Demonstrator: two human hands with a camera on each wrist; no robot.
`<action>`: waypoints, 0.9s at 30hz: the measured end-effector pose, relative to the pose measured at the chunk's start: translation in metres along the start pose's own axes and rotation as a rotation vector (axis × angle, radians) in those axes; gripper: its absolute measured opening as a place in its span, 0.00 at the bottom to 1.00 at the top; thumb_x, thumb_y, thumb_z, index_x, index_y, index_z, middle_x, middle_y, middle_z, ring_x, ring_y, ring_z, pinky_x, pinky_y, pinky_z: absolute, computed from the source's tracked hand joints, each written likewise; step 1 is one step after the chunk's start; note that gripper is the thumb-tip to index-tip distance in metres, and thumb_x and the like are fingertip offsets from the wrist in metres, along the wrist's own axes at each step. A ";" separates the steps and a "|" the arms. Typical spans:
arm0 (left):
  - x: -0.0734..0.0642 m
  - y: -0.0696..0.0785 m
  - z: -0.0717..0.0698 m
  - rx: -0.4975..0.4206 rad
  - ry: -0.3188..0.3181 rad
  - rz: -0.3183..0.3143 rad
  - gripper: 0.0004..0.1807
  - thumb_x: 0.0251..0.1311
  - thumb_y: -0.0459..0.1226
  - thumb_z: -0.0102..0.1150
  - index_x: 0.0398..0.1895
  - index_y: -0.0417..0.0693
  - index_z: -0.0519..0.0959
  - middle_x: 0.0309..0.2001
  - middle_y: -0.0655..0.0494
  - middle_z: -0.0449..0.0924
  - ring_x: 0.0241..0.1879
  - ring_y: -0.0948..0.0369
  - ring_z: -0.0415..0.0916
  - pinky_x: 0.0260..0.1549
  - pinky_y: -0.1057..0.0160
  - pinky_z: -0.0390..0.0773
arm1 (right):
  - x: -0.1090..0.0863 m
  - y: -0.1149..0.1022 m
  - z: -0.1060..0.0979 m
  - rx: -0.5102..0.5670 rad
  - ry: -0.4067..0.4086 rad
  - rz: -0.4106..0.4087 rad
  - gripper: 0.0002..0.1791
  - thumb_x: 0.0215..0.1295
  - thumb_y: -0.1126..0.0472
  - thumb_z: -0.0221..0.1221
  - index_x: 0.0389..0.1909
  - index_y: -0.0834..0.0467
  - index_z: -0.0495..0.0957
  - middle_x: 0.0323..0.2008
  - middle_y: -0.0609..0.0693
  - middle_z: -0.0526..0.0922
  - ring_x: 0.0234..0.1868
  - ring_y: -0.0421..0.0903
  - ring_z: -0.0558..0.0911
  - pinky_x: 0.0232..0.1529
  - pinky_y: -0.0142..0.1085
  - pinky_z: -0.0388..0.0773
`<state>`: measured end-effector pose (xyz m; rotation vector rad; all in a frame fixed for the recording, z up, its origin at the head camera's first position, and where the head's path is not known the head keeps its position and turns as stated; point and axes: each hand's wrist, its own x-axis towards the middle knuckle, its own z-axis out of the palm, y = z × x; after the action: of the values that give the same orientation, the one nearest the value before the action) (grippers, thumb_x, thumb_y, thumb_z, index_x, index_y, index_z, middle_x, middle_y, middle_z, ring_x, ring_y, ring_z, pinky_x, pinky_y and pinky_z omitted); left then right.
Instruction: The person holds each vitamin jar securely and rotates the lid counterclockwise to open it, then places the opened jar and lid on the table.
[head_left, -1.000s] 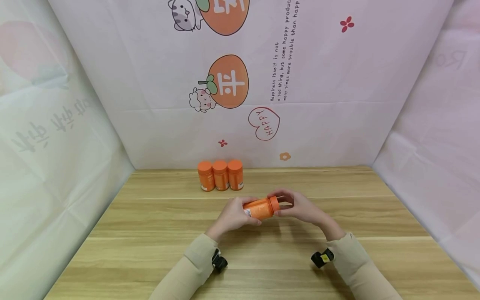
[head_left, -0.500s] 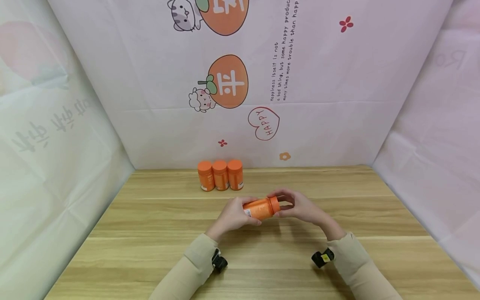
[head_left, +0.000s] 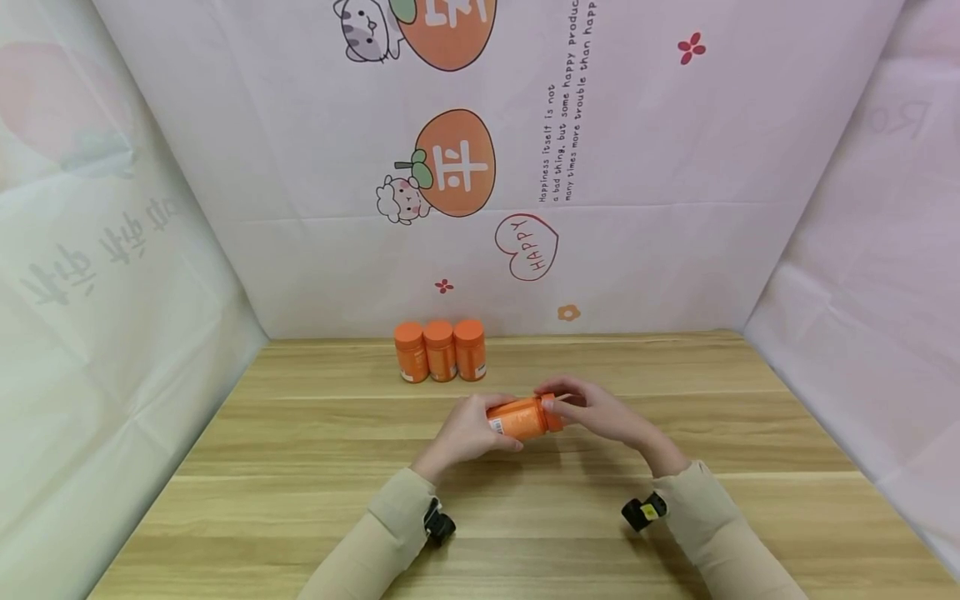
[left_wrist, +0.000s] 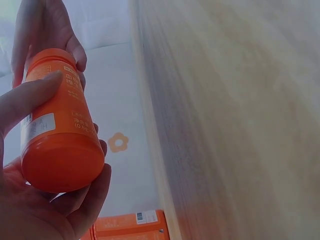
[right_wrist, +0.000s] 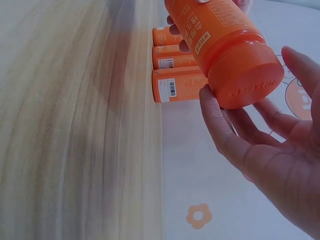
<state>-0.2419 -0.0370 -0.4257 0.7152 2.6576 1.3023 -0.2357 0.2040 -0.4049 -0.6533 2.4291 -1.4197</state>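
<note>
White printed backdrop [head_left: 637,167] ahead; wood-grain table [head_left: 300,467] in front of you. Three orange jars [head_left: 440,353] stand upright in a row near its far edge. Nearer you, your left hand [head_left: 461,431] grasps an orange bottle [head_left: 520,420], tipped sideways above the tabletop. Your right hand [head_left: 607,414] curls its fingers round the bottle's cap [right_wrist: 245,75].

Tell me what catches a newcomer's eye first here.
Probably the orange bottle, tilted above the table in the left-hand grip, with the right-hand grip at its cap. Next come three matching bottles side by side behind it, near a white backdrop with cartoon fruit.
</note>
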 end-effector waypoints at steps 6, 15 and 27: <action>0.000 0.000 0.000 -0.001 -0.003 -0.003 0.36 0.34 0.43 0.78 0.54 0.52 0.79 0.45 0.57 0.81 0.38 0.62 0.74 0.37 0.62 0.74 | 0.003 -0.001 -0.001 0.001 -0.023 0.065 0.24 0.68 0.45 0.53 0.59 0.54 0.72 0.55 0.56 0.74 0.53 0.53 0.77 0.49 0.51 0.77; -0.001 0.000 0.000 -0.005 0.003 -0.003 0.36 0.34 0.43 0.78 0.54 0.52 0.79 0.44 0.57 0.82 0.37 0.62 0.74 0.37 0.61 0.74 | 0.003 -0.004 -0.002 0.073 -0.060 0.124 0.27 0.67 0.44 0.53 0.57 0.60 0.71 0.50 0.60 0.75 0.42 0.51 0.82 0.47 0.53 0.78; -0.002 0.001 -0.002 -0.026 -0.001 -0.018 0.37 0.33 0.44 0.78 0.55 0.52 0.79 0.44 0.57 0.81 0.37 0.61 0.74 0.37 0.60 0.74 | 0.002 0.002 -0.003 0.014 -0.030 0.051 0.23 0.66 0.48 0.56 0.57 0.55 0.72 0.52 0.58 0.74 0.49 0.51 0.79 0.49 0.51 0.77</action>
<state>-0.2406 -0.0383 -0.4239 0.6870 2.6351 1.3287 -0.2393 0.2057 -0.4053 -0.6006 2.3932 -1.3951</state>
